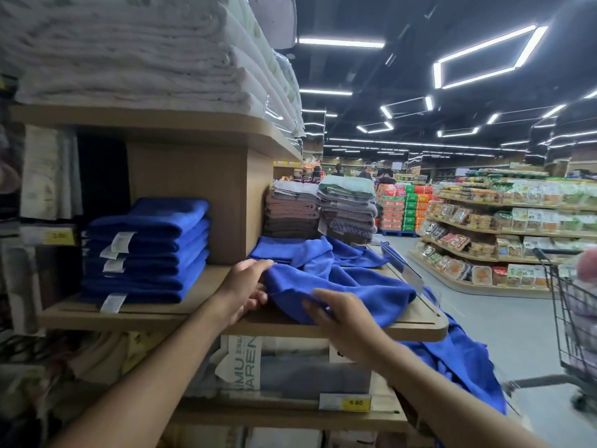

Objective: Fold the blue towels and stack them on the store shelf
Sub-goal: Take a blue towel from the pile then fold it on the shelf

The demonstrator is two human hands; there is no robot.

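Item 1: wooden shelf (206, 313), middle tier of a store display; divided by an upright wooden panel (193, 202).

Item 2: stack of folded blue towels (145, 250); set on the shelf left of the panel; white labels shown along its front edge.

Item 3: loose blue towel (349, 286); spread crumpled on the right part of the shelf, in front of the panel; blue cloth (458, 360) is seen hanging over the shelf's right front corner, and whether it is the same piece cannot be told.

Item 4: left hand (245, 286); placed at the loose blue towel's left edge; thumb laid on top, fingers curled beneath, the edge gripped.

Item 5: right hand (342, 315); laid on the towel's near fold, back of the hand shown; fingers bent over the fabric; whether the cloth is pinched cannot be told.

Item 6: brown towel stack (290, 215) and grey towel stack (349, 208); stood side by side behind the loose towel.

Item 7: white linens (129, 59); piled on the tier above.

Item 8: yellow price tag (355, 403); fixed to the tier below.

Item 9: shopping cart (575, 318); seen at the right edge of the aisle; grocery shelves (500, 227) stocked beyond it.
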